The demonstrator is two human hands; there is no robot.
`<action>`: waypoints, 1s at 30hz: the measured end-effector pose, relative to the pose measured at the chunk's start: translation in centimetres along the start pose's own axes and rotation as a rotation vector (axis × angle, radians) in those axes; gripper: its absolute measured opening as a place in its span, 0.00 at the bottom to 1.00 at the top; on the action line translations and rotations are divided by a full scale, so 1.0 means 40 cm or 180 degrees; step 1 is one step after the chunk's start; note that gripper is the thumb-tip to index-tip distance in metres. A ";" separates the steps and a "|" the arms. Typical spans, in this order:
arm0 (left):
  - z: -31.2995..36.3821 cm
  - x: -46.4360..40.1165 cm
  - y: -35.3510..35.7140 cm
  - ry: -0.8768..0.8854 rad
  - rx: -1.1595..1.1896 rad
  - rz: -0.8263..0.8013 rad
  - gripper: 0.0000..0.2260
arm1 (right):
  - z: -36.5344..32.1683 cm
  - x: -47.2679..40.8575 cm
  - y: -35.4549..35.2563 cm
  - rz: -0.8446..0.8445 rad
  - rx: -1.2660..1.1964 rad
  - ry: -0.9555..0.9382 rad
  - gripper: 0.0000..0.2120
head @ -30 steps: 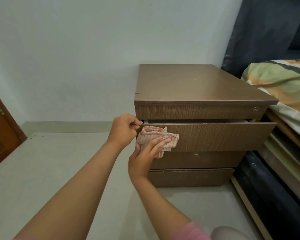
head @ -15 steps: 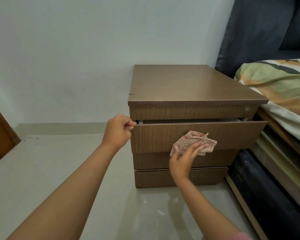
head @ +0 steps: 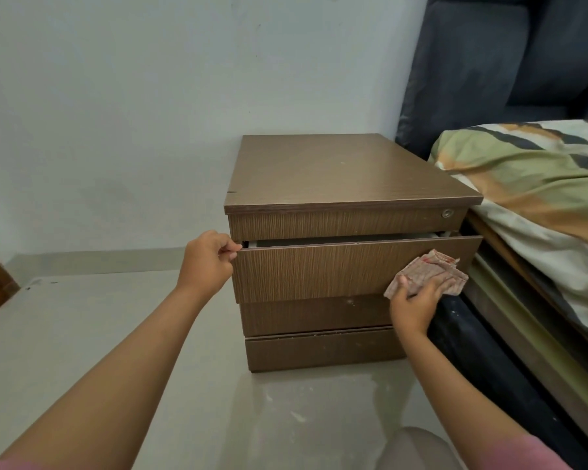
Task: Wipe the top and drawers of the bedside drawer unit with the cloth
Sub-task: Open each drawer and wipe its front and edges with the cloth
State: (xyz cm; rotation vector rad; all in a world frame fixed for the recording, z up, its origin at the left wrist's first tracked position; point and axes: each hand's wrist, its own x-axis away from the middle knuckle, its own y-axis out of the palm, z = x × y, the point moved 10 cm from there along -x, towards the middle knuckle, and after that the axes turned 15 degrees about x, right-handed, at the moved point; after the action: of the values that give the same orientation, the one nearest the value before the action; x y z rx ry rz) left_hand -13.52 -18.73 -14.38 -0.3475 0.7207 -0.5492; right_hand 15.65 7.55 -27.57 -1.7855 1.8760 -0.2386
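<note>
With the left hand (head: 207,259) still pinching the pulled-out top drawer's (head: 319,273) left edge, the right hand (head: 413,305) had swept the cloth (head: 428,274), pressed flat, from its left end to its right edge, so that front looked nearly done.

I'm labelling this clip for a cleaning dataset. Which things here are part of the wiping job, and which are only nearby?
Part of the job: drawer unit, open drawer, cloth, left hand, right hand.

Only nearby: bed, wall, floor.
</note>
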 end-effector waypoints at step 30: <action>-0.003 0.005 0.000 0.0061 0.0013 0.0178 0.06 | -0.174 0.019 0.003 0.0264 -0.0497 -0.0446 0.22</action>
State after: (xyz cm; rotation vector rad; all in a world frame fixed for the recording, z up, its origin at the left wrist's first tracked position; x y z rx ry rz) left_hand -13.47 -18.85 -14.59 -0.3177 0.7456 -0.5016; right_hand 12.18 5.24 -21.96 -1.7703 1.9071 0.0636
